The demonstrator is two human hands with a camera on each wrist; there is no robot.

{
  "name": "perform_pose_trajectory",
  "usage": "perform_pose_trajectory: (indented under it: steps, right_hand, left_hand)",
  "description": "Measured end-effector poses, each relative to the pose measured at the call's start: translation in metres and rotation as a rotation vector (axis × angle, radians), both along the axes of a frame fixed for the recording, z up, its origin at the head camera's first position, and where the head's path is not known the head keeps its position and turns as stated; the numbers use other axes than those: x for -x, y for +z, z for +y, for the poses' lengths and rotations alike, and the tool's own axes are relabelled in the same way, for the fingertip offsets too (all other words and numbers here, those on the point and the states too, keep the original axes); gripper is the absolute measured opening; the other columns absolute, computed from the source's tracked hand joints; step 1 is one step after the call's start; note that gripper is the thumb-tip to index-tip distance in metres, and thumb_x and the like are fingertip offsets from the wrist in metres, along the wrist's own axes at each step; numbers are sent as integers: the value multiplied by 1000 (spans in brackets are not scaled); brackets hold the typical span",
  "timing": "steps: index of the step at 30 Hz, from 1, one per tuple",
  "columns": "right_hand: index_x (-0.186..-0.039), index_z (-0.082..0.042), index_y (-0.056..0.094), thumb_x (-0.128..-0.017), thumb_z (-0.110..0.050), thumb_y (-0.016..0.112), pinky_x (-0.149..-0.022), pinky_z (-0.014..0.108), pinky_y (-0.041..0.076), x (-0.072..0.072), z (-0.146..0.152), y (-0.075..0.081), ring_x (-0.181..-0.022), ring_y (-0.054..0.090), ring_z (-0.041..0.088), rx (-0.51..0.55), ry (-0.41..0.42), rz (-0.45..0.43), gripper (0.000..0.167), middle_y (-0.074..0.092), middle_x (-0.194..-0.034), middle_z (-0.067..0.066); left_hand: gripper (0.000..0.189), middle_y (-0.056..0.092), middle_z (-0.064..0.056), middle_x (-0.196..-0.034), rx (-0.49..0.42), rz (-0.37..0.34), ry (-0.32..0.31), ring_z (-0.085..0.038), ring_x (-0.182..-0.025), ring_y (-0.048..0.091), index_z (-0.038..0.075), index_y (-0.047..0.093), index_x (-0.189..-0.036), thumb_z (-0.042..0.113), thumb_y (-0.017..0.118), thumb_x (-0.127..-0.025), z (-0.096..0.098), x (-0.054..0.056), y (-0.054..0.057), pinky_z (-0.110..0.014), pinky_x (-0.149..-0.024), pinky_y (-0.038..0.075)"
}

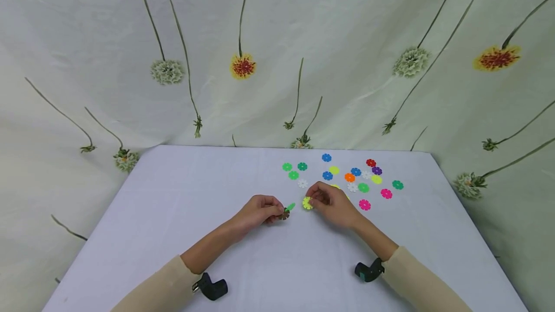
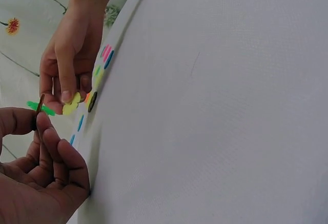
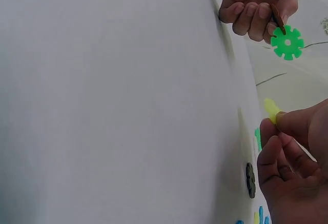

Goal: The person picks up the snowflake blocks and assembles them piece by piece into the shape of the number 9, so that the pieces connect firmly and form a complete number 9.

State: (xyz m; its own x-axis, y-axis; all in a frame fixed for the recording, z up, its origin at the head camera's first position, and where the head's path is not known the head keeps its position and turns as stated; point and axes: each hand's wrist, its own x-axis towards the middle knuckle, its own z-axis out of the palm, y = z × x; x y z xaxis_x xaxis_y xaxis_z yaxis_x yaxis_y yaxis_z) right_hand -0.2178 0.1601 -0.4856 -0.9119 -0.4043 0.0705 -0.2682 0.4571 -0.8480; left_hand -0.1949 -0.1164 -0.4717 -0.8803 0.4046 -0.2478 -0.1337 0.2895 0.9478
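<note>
My left hand [image 1: 259, 212] pinches a brown notched disc [image 1: 284, 214] between thumb and fingertips. A green notched disc [image 3: 287, 43] is slotted crosswise into the brown one and sticks out past the fingers. Just to the right, my right hand [image 1: 331, 204] pinches a yellow notched disc [image 1: 307, 203] by its edge, a small gap away from the joined pair. In the left wrist view that yellow disc [image 2: 72, 104] shows its flat face, while the brown disc [image 2: 40, 104] is seen edge-on.
Several loose notched discs lie behind and right of the hands, among them a pink disc [image 1: 364, 204], an orange disc [image 1: 349, 177] and a red disc [image 1: 371, 162]. They lie on a white-covered table [image 1: 173, 182]. A flower-patterned cloth [image 1: 277, 28] hangs behind it.
</note>
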Motion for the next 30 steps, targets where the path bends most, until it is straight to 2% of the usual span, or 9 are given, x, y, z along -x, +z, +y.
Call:
perform_pose_trajectory:
  steps: [8, 17, 21, 24, 30]
  right_hand:
    - [-116, -12, 73, -102, -15, 73, -84, 18, 57, -1, -3, 3, -94, 69, 17, 56, 0, 5, 14, 76, -108, 8]
    - [-119, -8, 73, -103, -13, 72, -81, 20, 61, -6, -8, 13, -93, 72, 20, 149, 29, -44, 17, 76, -112, 15]
    - [-120, -6, 72, -102, -12, 72, -80, 21, 61, -7, -9, 14, -92, 73, 25, 170, 48, -53, 18, 75, -112, 17]
    - [-120, -5, 72, -102, -11, 73, -79, 20, 60, -9, -9, 13, -92, 72, 31, 183, 60, -59, 19, 75, -110, 18]
    - [-121, -6, 72, -99, -11, 76, -83, 18, 60, -13, -10, 13, -95, 72, 20, 192, 63, -54, 22, 75, -111, 16]
  left_hand:
    - [21, 68, 7, -84, -9, 7, -11, -10, -79, 59, -4, 71, -107, 15, 66, -101, -1, 0, -1, -22, -75, 50]
    - [22, 68, 7, -84, -3, 10, -17, -10, -80, 58, -4, 71, -109, 16, 66, -101, 0, 0, 0, -22, -75, 50]
    - [21, 71, 6, -86, 12, 24, -6, -8, -80, 60, -2, 71, -108, 17, 66, -102, 0, 0, 0, -22, -75, 51]
    - [17, 76, 2, -90, 65, 106, 7, -9, -81, 65, 2, 71, -106, 19, 68, -102, 0, -1, -2, -22, -75, 53]
    - [7, 71, 0, -86, 205, 341, 38, -11, -76, 60, 13, 72, -99, 19, 70, -100, 2, -3, -3, -21, -68, 48]
